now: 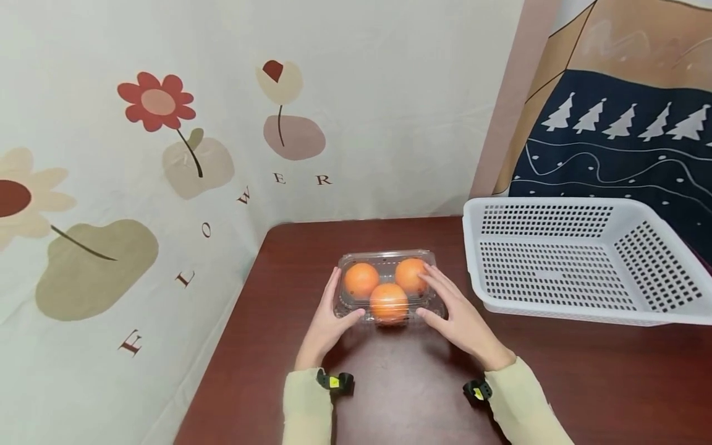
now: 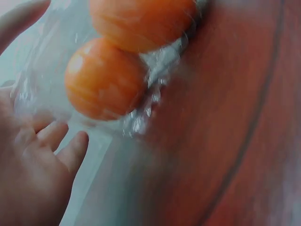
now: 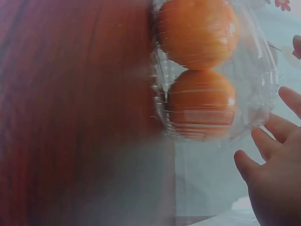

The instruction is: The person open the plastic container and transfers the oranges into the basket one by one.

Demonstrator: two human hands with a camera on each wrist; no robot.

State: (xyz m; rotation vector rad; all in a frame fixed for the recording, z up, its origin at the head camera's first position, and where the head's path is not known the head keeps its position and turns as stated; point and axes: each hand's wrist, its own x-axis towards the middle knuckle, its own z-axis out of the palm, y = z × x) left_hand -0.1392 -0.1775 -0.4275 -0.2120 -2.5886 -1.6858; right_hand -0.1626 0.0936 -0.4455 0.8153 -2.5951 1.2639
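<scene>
One clear box [image 1: 384, 254] with three oranges [image 1: 361, 280] inside sits toward the desk's [image 1: 389, 383] far edge, between two hands. The left hand [image 1: 327, 321] and right hand [image 1: 458, 315] flank it, fingers fairly straight and spread, touching its sides; the right fingertips partly cover one orange. One white basket [image 1: 556, 272] stands to the right; two dark straps [image 1: 343, 384] circle the wrists.

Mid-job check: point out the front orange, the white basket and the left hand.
Front orange [image 1: 389, 301]: head view, middle of its visible side.
White basket [image 1: 473, 254]: head view, on its left rim.
Left hand [image 1: 327, 322]: head view, on the back of the hand.
</scene>
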